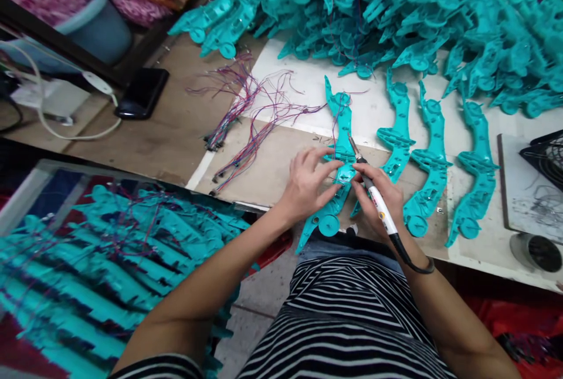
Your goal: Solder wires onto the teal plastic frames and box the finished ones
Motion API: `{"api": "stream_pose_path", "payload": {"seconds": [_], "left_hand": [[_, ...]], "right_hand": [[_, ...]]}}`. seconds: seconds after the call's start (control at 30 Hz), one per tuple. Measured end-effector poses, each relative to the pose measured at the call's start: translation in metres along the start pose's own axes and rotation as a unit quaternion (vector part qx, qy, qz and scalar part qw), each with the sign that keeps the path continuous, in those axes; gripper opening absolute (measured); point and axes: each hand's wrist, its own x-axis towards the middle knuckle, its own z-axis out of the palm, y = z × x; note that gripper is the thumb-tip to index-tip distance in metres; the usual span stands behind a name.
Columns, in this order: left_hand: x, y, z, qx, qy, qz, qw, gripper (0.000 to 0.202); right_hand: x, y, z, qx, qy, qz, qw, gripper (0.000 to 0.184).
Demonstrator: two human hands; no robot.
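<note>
My right hand (379, 194) is closed around a soldering iron (379, 206) with a white handle, its metal tip pointing up and away over the work. In front of me a curved teal plastic part (343, 127) lies at the table's edge, with thin red and blue wires along it. My left hand (308, 179) grips this part near its middle, thumb and fingers curved around it. Whether a wire is pinched in those fingertips is too small to tell. To the right, three similar teal parts (428, 165) lie side by side.
Wire bundles (250, 138) lie left of the part. A large heap of teal parts (373, 9) fills the back. A tray of wired parts (88, 261) stands low at left. A black phone (143, 92), a soldering-iron stand (548, 159) and a round tin (539, 251) sit on the table.
</note>
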Motion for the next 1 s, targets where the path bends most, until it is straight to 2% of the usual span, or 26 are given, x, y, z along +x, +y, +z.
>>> {"api": "stream_pose_path", "payload": {"seconds": [0.1,0.17,0.23,0.37,0.5,0.67,1.0], "left_hand": [[-0.001,0.009,-0.008,-0.042,-0.064,0.0,0.997,0.011],[-0.004,0.011,-0.01,-0.106,-0.085,-0.03,0.99,0.012],[-0.008,0.011,-0.011,-0.152,-0.081,-0.068,0.983,0.012],[-0.019,0.008,-0.006,-0.16,-0.059,-0.122,0.978,0.009],[-0.028,0.004,0.003,-0.179,-0.043,-0.152,0.971,0.01],[-0.03,-0.001,0.005,-0.197,-0.039,-0.14,0.97,0.009],[-0.031,-0.007,0.007,-0.199,-0.039,-0.114,0.973,0.01]], "right_hand": [[-0.002,-0.005,0.003,0.008,0.002,-0.027,1.0,0.032],[-0.004,-0.006,0.004,0.013,0.001,-0.042,0.999,0.031],[-0.007,-0.007,0.001,0.019,-0.012,-0.043,0.999,0.031],[-0.023,-0.012,-0.019,0.035,0.002,-0.025,0.999,0.034],[-0.041,-0.019,-0.036,0.05,0.009,-0.043,0.998,0.022],[-0.051,-0.02,-0.035,0.049,0.002,-0.056,0.997,0.022],[-0.054,-0.012,-0.028,0.058,-0.034,-0.079,0.995,0.026]]}}
